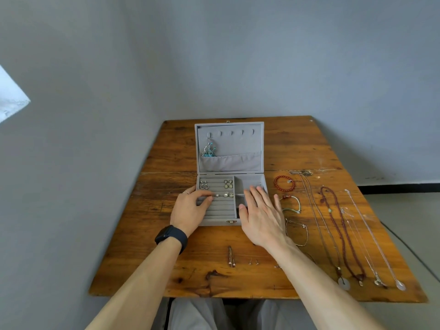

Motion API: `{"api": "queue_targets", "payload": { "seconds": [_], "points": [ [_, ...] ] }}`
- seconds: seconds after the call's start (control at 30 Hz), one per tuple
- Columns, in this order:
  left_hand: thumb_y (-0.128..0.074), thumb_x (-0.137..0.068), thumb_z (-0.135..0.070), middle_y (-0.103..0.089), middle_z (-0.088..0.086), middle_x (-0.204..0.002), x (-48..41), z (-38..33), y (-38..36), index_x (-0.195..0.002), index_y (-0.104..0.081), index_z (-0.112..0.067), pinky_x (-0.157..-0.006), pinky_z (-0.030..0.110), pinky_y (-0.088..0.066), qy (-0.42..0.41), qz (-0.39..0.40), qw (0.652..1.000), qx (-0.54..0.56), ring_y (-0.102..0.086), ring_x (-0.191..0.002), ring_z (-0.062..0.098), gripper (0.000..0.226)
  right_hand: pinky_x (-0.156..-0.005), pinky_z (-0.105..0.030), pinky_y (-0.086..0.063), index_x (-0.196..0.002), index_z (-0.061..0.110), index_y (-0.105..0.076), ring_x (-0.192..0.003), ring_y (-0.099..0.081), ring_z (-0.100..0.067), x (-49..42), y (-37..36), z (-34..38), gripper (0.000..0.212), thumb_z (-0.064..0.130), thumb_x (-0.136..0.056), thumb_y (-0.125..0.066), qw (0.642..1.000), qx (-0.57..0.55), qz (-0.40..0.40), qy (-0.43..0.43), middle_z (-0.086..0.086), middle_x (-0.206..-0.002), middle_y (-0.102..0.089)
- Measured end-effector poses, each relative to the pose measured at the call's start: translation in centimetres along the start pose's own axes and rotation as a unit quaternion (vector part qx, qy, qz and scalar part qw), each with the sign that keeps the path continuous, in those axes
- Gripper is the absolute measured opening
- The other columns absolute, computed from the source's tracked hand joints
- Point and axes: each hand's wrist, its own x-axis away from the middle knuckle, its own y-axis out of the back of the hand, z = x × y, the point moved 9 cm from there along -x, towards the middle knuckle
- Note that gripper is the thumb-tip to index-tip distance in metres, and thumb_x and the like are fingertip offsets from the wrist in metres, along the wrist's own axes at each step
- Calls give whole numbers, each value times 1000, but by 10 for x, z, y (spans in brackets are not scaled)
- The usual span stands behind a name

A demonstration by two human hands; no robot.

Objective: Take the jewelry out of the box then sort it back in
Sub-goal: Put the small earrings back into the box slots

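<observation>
A grey velvet jewelry box (259, 148) stands open on the wooden table (166, 186), lid upright. A turquoise necklace (209, 150) hangs from the leftmost lid hook into the pocket. Earrings (228, 184) and a ring (216, 195) sit in the padded ring rows. My left hand (190, 209), wearing a black watch, pinches at the ring rows beside that ring. My right hand (260, 211) lies flat, fingers spread, over the box's right compartments. Bracelets (284, 183) and several necklaces (342, 232) lie to the right on the table.
Small stud earrings (253, 262) and a pin (230, 256) lie on the table near the front edge. A grey wall stands behind the table. My lap shows below the table's front edge.
</observation>
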Motion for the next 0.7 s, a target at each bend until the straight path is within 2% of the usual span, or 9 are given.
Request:
{"api": "queue_targets", "payload": {
  "seconds": [0.1,0.23,0.37,0.43,0.53,0.6,0.7],
  "points": [
    [-64,-96,-32,-62,-4,-129,1,-3,1,-118,-69,-32,-91,20,-39,-5,15,1000,1,-53,-121,15,23,-121,-47,4,-157,22,-24,-154,-4,-12,0,-1,0,61,48,-103,-15,1000,6,7,-1,5,-166,-16],
    [-60,-99,-30,-55,-2,-141,16,-2,3,-135,-56,-34,-99,19,-34,2,52,998,19,-46,-133,16,37,-122,-47,2,-158,22,-22,-154,-2,-12,0,-1,-1,62,49,-103,-12,1000,5,18,-2,5,-167,-14],
    [-47,-102,-42,-52,1,-146,61,10,12,-151,-34,-29,-105,31,-43,39,1,999,2,-47,-133,17,52,-122,-47,0,-158,21,-21,-154,-1,-13,1,3,1,62,50,-104,-11,999,-12,30,13,4,-167,-13],
    [-38,-101,-53,-42,4,-154,85,15,11,-157,-25,-23,-117,38,-33,56,-23,995,-79,-37,-143,19,64,-123,-47,0,-158,20,-21,-154,-2,-12,4,10,2,60,48,-106,-15,999,-32,27,31,3,-167,-14],
    [-18,-96,-70,-8,-4,-167,108,23,-3,-160,-6,-22,-125,43,-4,73,13,973,-220,-2,-154,15,81,-124,-45,-4,-155,19,-31,-153,-12,-12,15,29,-4,54,42,-107,-26,997,-65,-10,41,3,-164,-24],
    [-11,-95,-72,5,-7,-167,110,25,-8,-160,0,-24,-124,46,2,79,34,966,-244,8,-153,13,82,-124,-41,-13,-150,17,-41,-150,-23,-14,30,44,-17,47,35,-106,-37,995,-84,-51,22,2,-159,-36],
    [-11,-95,-71,8,-7,-167,109,25,-10,-160,2,-24,-124,48,3,82,47,966,-242,10,-153,14,81,-114,-35,-30,-134,15,-59,-136,-45,-21,66,67,-46,37,24,-99,-56,987,-103,-119,-21,-3,-140,-59]
  ]
}}
